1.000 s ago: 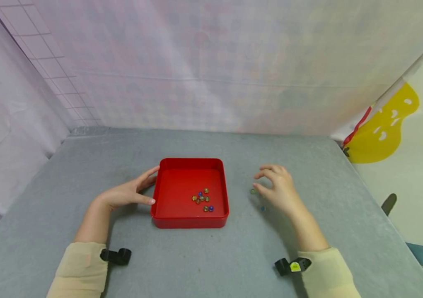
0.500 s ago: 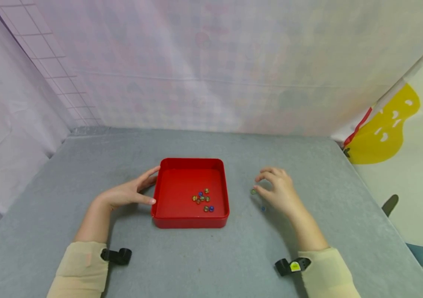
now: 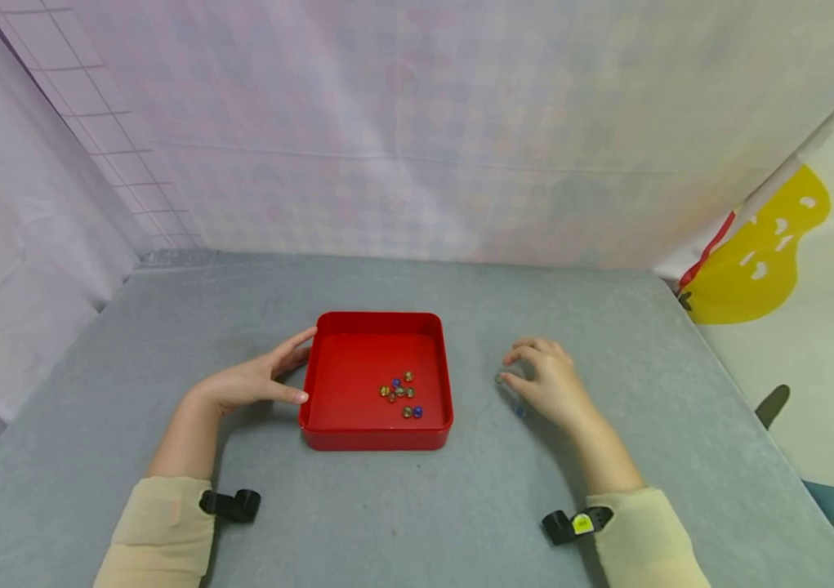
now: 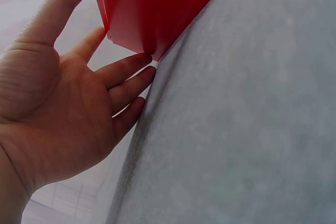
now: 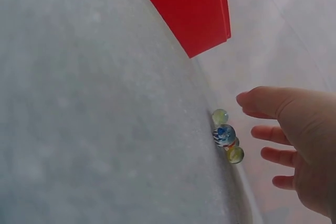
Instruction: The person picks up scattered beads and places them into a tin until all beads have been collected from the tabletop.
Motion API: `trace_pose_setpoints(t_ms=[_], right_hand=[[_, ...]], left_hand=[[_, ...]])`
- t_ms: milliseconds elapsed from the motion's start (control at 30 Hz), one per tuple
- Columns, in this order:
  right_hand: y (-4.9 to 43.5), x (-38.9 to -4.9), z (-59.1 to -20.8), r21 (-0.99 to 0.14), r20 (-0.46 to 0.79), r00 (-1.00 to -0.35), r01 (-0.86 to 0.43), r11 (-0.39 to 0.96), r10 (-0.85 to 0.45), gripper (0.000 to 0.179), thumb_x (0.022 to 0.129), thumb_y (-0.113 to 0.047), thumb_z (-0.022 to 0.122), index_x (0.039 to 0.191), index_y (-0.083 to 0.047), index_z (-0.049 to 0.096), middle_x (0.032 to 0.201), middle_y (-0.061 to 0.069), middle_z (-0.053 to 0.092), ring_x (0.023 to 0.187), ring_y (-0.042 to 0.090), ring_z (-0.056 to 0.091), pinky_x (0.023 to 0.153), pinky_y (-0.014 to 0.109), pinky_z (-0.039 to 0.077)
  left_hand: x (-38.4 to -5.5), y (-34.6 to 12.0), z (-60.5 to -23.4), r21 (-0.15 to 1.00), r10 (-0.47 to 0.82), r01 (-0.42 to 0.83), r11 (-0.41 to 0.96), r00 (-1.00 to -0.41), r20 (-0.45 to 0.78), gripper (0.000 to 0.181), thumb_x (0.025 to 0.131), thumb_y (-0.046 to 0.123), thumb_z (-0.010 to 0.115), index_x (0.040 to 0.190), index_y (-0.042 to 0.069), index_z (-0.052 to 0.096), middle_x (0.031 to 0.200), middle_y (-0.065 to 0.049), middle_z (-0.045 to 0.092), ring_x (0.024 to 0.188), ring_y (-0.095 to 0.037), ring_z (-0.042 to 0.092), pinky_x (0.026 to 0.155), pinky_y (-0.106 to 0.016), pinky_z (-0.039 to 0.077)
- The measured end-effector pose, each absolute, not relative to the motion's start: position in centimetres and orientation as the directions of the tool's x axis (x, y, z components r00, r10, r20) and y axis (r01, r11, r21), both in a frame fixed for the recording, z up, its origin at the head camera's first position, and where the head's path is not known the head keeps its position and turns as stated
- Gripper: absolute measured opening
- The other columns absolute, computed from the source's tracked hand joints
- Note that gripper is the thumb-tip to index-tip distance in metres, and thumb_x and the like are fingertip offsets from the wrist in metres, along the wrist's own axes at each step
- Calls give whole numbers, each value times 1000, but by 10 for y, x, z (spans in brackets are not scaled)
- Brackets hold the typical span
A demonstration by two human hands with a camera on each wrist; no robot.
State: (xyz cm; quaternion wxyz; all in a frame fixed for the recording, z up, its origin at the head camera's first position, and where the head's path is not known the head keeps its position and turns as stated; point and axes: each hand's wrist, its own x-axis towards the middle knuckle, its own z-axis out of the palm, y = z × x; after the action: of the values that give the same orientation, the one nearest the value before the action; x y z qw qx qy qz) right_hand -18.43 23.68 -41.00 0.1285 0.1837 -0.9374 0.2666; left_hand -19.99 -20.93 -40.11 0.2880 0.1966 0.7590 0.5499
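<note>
My left hand (image 3: 247,388) rests against the left side of a square red tray (image 3: 376,439), thumb and fingers spread and fairly straight along its wall. Inside the tray, toward its right front, lie several glass marbles (image 3: 399,392), some blue and some yellowish-green. To the right of the tray my right hand (image 3: 545,380) hovers low over the table, fingers loosely bent and apart, with nothing between them. Beside its fingertips, in the right wrist view, a blue-and-clear marble (image 5: 224,135), a pale green marble (image 5: 220,116) and a yellow-green marble (image 5: 236,155) lie on the cloth.
A grey cloth (image 3: 417,523) covers the table. White patterned curtains (image 3: 417,147) hang behind and to the left. On the right hangs a white sheet with a yellow pear-like print (image 3: 751,269). Each wrist carries a black camera (image 3: 233,506).
My right hand has sunk slightly toward the table and nearer to me, its fingers drawn a little closer together. The left hand and the tray have stayed in place.
</note>
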Motion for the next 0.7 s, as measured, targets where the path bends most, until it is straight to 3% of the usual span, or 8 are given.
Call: trace_pose_setpoints(t_ms=[700], right_hand=[[237, -186, -420, -472, 237, -931, -361, 805, -278, 12, 83, -15, 75, 91, -8, 69, 108, 14, 61, 108, 39, 49, 94, 57, 33]], left_hand=[[-199, -208, -400, 947, 610, -21, 319, -760, -223, 94, 88, 11, 70, 155, 23, 6, 158, -17, 8, 143, -34, 4, 107, -63, 13]])
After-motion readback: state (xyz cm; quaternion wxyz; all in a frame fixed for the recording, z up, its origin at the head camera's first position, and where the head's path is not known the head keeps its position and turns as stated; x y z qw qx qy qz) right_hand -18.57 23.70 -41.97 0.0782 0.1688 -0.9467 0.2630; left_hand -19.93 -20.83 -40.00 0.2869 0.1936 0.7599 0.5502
